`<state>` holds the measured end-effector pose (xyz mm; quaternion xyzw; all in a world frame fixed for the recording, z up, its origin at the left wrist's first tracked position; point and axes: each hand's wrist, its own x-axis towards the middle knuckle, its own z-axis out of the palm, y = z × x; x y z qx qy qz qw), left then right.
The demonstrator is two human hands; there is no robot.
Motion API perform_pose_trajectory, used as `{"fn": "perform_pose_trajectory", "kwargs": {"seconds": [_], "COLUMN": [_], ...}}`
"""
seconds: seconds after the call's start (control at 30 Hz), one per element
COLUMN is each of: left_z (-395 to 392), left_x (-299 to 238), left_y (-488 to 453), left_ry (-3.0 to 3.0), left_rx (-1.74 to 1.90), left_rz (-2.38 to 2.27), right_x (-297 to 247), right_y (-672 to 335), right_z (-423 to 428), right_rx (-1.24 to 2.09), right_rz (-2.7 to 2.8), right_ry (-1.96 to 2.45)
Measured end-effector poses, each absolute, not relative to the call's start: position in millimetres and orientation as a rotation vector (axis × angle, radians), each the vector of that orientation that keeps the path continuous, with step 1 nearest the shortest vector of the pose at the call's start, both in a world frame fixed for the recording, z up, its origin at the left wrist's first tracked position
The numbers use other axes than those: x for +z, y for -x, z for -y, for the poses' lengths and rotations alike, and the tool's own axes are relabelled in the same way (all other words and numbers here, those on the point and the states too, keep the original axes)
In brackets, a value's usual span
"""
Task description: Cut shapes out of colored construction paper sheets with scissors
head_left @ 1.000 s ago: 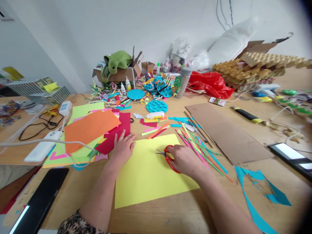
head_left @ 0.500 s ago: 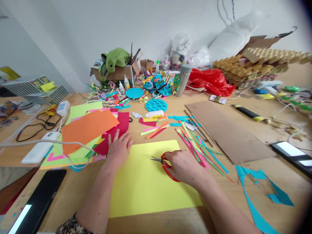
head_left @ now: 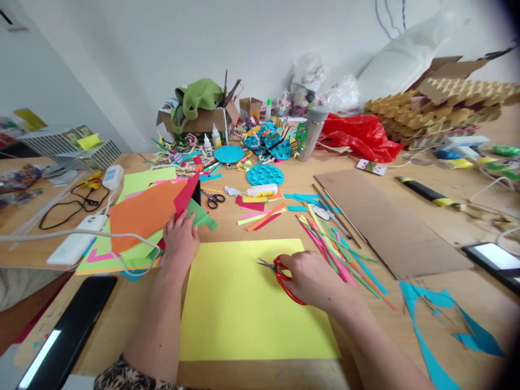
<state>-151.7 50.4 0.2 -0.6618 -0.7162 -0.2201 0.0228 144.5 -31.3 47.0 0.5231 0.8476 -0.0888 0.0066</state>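
My right hand [head_left: 311,276] is closed around the red-handled scissors [head_left: 286,285], whose blades point left above a yellow sheet of paper [head_left: 244,314]. That sheet lies flat in front of me. Off its upper left corner, my left hand [head_left: 181,238] grips a red sheet of paper [head_left: 187,196] and holds it tilted up. Beside the raised red sheet, a green paper piece [head_left: 203,216] and black-handled scissors [head_left: 215,200] show on the table. A large orange sheet [head_left: 142,214] rests on the paper pile at left.
Thin paper strips [head_left: 331,244] lie to the right of the yellow sheet, near a cardboard piece [head_left: 382,222]. A glue bottle [head_left: 262,190] and blue discs [head_left: 265,175] are farther back. Blue offcuts [head_left: 418,325] and a phone [head_left: 67,330] flank my arms. Another person's arm shows at far left.
My left hand has moved left and lifted the red sheet, uncovering the green paper and black-handled scissors. My right hand keeps the red-handled scissors over the yellow sheet.
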Motion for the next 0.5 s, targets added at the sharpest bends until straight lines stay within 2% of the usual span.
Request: {"fn": "perform_pose_trajectory", "kwargs": {"seconds": [0.17,0.33,0.4,0.5], "left_z": [-50,-57,-58,-58], "left_x": [4,13,14,14], "left_y": [157,166,171,178], "left_ry": [2.125,2.236,2.236,2.100], "left_rx": [-0.413,-0.420,-0.498,-0.697], "left_rz": [2.139,2.178,2.275,2.389], "right_x": [44,36,37,50], "right_y": [-147,-149,-149,-144], "right_z": [28,28,29,25], "right_rx": [-0.280,-0.346,-0.557,-1.225], "right_rz": [-2.661,-2.710,-2.744,-2.734], "right_ry": [-1.657,-1.690,-1.779,-1.812]}}
